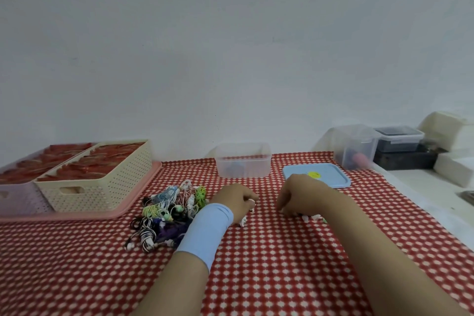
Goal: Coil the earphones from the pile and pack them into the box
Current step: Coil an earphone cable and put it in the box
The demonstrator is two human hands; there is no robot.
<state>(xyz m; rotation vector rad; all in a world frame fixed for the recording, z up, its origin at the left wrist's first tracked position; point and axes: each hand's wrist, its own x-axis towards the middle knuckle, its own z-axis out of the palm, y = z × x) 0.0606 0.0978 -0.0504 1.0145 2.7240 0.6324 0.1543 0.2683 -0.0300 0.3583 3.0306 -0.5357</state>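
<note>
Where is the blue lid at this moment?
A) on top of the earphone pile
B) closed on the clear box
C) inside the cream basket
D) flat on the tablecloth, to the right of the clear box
D: the blue lid lies flat on the tablecloth, right of the open clear box.

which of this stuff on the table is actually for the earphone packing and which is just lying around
For the job: pile of earphones; white earphone held between left hand and right hand; clear box; blue lid beside it.

Just lying about: cream basket and lilac basket on pink tray; clear tub; dark tub; white foam blocks.
</note>
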